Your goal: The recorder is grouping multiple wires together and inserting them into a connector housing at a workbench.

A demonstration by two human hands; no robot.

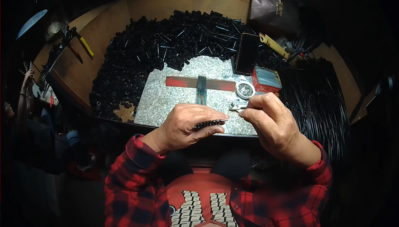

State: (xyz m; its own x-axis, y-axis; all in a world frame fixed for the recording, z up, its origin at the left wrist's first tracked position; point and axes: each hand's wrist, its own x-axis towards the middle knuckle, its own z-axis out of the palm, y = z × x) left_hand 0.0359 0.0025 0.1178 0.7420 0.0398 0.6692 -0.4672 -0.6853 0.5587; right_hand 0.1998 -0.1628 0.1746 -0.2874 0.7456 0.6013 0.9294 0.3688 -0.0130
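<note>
My left hand (185,123) is closed around a row of small dark pieces (209,124), whose ends line up between thumb and fingers. Just beyond that hand, a bundle of thin dark rods (202,89) lies across a flat red and grey bar (178,81); whether the rods run into my grip is hidden. Between thumb and forefinger, my right hand (272,121) pinches a small silver metal piece with a rounded head (235,107). It points left, a little apart from my left hand. Below both hands is a speckled grey board (162,98).
A big heap of black tubular parts (166,40) fills the wooden-walled bench behind the board. At right stand a round white dish (245,90), a red box (266,80), a dark phone (247,54) and many long black rods (320,102). Yellow-handled pliers (84,43) hang at left.
</note>
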